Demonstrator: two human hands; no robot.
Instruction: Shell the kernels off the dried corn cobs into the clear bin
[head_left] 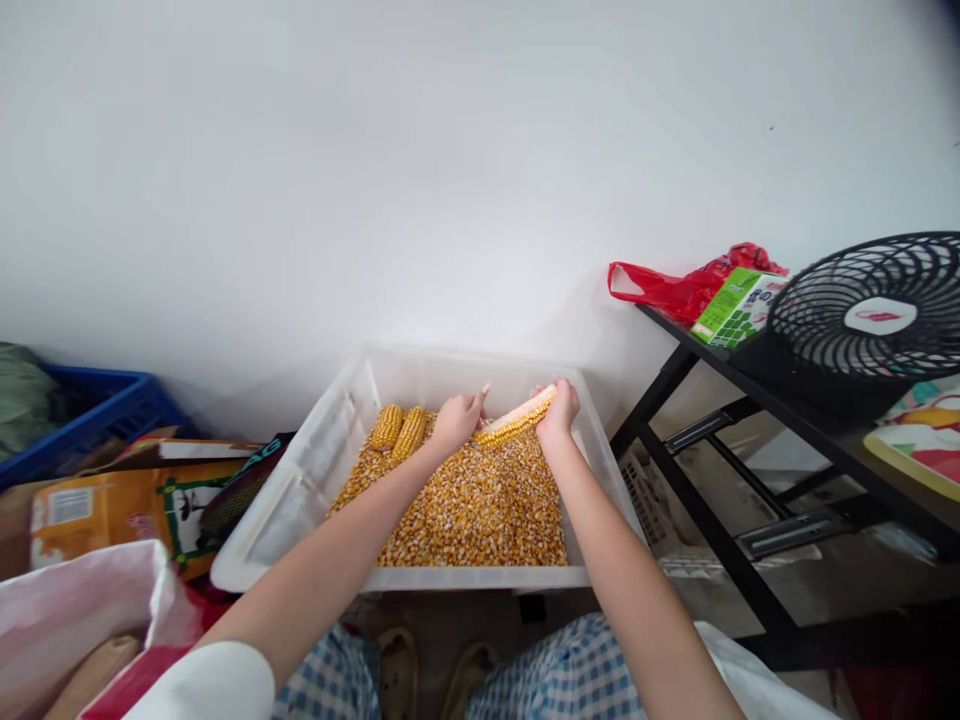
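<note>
A rectangular, translucent white plastic tub stood on the near side of a plain white wall, with a deep layer of loose golden corn kernels inside; above them, near the tub's far side, was a long yellow corn cob, partly stripped so that a pale strip ran along its upper side. The right hand was closed around the cob's right end, holding it at a slant; the left hand was half curled beside the left end, one finger pointing outward, and whether it touched the cob could not be told. Left of that hand, a short, full yellow cob and a longer full yellow cob lay side by side on the kernels; to the right, a black table bore a black round-grilled fan, a green-and-white carton and a crumpled red plastic bag.
</note>
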